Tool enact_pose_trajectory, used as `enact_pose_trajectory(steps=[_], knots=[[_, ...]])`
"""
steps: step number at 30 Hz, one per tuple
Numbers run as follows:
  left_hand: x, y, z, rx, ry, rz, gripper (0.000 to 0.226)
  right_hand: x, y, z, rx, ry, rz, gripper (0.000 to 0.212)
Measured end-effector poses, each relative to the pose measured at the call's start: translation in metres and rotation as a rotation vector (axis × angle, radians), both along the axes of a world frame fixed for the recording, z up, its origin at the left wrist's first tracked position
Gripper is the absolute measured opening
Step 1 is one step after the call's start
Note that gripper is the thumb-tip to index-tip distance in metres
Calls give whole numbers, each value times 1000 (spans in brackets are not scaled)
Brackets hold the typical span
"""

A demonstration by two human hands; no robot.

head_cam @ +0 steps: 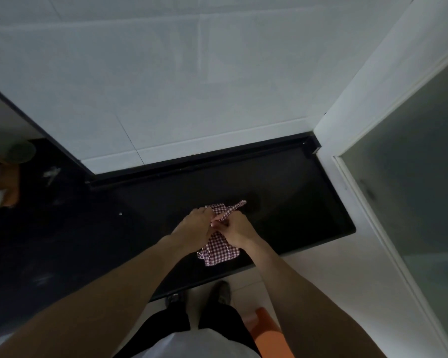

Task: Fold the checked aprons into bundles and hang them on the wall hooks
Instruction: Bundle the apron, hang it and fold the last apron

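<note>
A red-and-white checked apron (219,250) lies bunched into a small bundle on the black countertop (282,202). My left hand (194,227) rests over the bundle's left side and grips the cloth. My right hand (237,228) pinches the apron's narrow checked strap (234,208), which sticks out up and to the right from between the hands. Most of the bundle's middle is hidden under the two hands. No wall hooks are in view.
White tiled wall (192,86) rises behind the counter. A white door frame with frosted glass (411,177) stands at the right. Dim kitchen items (8,174) sit at the far left of the counter. An orange object (269,334) is on the floor by my feet.
</note>
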State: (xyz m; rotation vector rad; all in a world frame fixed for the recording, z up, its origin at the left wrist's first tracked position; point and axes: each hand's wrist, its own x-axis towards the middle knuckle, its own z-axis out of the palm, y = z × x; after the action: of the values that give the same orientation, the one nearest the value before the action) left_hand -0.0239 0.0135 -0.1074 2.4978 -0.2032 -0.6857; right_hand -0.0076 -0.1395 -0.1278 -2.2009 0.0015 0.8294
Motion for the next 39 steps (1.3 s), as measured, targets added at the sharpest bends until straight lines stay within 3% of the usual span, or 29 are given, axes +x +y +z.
enact_pose_trajectory(steps=[3,7,10,15,19,24,25,27,29,33,35,36,39], knots=[[-1,1,-7,-35,66,30,23,0,-1,5,26,31,-46,24],[-2,-4,-10,109,51,-3,46,-2,1,10,72,58,-120,32],[-5,-6,-7,227,-125,-39,45,-1,2,10,97,84,-215,32],[-16,2,-18,155,-504,-104,26,3,6,15,45,65,-180,30],[-17,10,-23,92,-570,-137,18,9,5,15,46,97,-198,28],[-9,11,-15,83,-209,2,24,5,7,13,108,80,-287,14],[-5,11,-14,75,-93,62,22,3,7,13,172,94,-349,17],[3,10,-14,-78,166,263,27,-3,5,16,342,124,-468,43],[10,9,-14,-205,364,412,26,-13,-1,18,346,-6,-409,52],[16,-1,-15,-256,435,500,21,-29,-4,7,74,-255,-41,36],[16,-4,-16,-275,463,500,17,-33,0,1,13,-375,-57,32],[15,-6,-14,-277,461,516,27,-34,3,0,-13,-420,-84,31],[13,-2,-14,-188,387,401,37,-33,9,3,-96,-407,-70,30]])
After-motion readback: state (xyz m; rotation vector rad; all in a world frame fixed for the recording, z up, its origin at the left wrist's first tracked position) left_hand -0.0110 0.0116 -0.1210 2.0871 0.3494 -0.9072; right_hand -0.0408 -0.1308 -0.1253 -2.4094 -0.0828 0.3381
